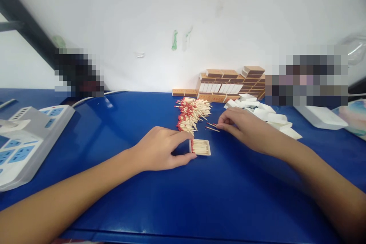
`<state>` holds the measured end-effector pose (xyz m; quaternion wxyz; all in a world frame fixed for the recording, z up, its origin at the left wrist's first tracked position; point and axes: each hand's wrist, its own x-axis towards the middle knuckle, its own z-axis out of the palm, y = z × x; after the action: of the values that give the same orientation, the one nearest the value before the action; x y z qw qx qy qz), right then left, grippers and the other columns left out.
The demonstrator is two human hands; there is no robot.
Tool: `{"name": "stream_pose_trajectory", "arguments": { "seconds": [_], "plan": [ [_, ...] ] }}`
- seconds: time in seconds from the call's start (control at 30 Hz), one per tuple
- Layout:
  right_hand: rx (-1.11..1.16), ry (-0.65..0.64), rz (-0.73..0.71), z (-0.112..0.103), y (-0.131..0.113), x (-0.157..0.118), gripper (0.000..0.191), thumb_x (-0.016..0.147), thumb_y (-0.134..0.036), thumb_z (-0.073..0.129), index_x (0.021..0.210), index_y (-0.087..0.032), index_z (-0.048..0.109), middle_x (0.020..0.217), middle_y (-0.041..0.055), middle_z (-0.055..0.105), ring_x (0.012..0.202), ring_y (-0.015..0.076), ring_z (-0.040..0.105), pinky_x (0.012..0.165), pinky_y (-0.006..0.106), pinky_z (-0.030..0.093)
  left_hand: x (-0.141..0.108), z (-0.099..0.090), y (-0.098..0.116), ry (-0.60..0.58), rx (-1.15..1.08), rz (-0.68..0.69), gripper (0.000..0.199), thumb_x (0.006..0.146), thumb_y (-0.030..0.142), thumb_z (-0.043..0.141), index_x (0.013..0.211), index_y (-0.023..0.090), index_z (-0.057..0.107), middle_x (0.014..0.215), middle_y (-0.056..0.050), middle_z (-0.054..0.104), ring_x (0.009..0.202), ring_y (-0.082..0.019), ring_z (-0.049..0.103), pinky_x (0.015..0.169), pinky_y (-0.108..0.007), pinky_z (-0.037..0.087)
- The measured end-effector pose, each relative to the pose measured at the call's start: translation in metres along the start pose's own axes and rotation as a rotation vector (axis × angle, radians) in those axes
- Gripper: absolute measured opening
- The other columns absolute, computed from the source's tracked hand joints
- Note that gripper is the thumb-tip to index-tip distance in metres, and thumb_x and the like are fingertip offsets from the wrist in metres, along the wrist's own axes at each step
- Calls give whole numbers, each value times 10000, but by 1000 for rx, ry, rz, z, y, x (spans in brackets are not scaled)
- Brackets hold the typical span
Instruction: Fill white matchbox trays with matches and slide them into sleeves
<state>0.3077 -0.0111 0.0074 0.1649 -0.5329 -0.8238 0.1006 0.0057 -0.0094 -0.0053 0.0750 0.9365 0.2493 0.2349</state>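
Observation:
My left hand pinches the left end of a small white matchbox tray between thumb and fingers. Red-tipped matches lie side by side in this tray, heads to the left. Beyond it spreads a loose pile of matches, most of the red heads at its left side. Right of the pile, my right hand has thumb and fingertips closed on the end of a match. Just below that, another match lies on the blue table; whether the fingers touch it I cannot tell.
Brown matchboxes are stacked against the wall, with white trays heaped in front of their right end. A white box stands farther right. At left sits a power strip with a white cable behind it.

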Motion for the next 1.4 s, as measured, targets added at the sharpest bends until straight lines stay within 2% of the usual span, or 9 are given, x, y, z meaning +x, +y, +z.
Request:
{"name": "stream_pose_trajectory", "arguments": {
  "seconds": [0.27, 0.47, 0.63, 0.97, 1.2, 1.4],
  "plan": [
    [-10, 39, -35, 17, -5, 3, 279, 1015, -480, 539, 932, -227, 621, 919, 71, 644, 854, 237, 590, 744, 374, 459, 0, 0, 0, -28, -1, -5, 341, 945, 464, 664, 1152, 195, 686, 634, 63, 620, 529, -103, 578, 549, -237, 411],
    [-25, 76, -17, 16, -1, 4, 293, 994, -509, 586, 983, -218, 623, 972, 75, 630, 872, 235, 581, 770, 379, 465, 0, 0, -1, -14, -1, -4, 348, 933, 457, 684, 1158, 191, 689, 633, 60, 625, 523, -106, 574, 545, -240, 403],
    [5, 32, -32, 18, -1, 4, 253, 1024, -428, 552, 898, -222, 628, 911, 68, 618, 860, 237, 575, 763, 375, 460, 0, 0, -1, -29, 13, -2, 351, 939, 469, 673, 1159, 196, 690, 632, 60, 625, 524, -108, 576, 543, -246, 400],
    [22, 18, -62, 18, -4, 2, 239, 1044, -419, 530, 938, -221, 613, 975, 69, 613, 909, 236, 579, 802, 374, 462, 0, -1, -1, -9, 8, -18, 350, 939, 458, 675, 1168, 194, 695, 636, 62, 629, 526, -104, 578, 552, -237, 404],
    [87, 59, -153, 5, -38, -7, 180, 1050, -350, 540, 935, -223, 597, 953, 54, 613, 897, 220, 577, 780, 342, 460, 2, 0, -1, 4, 13, -64, 335, 931, 456, 684, 1148, 201, 698, 630, 65, 618, 506, -103, 555, 535, -236, 378],
    [101, 25, -214, 8, -63, -14, 100, 1044, -250, 556, 958, -209, 586, 980, 57, 622, 937, 211, 586, 800, 332, 474, 1, 1, -1, 13, 7, -63, 326, 932, 454, 680, 1131, 197, 701, 628, 58, 615, 507, -101, 544, 537, -231, 370]
  ]
}}
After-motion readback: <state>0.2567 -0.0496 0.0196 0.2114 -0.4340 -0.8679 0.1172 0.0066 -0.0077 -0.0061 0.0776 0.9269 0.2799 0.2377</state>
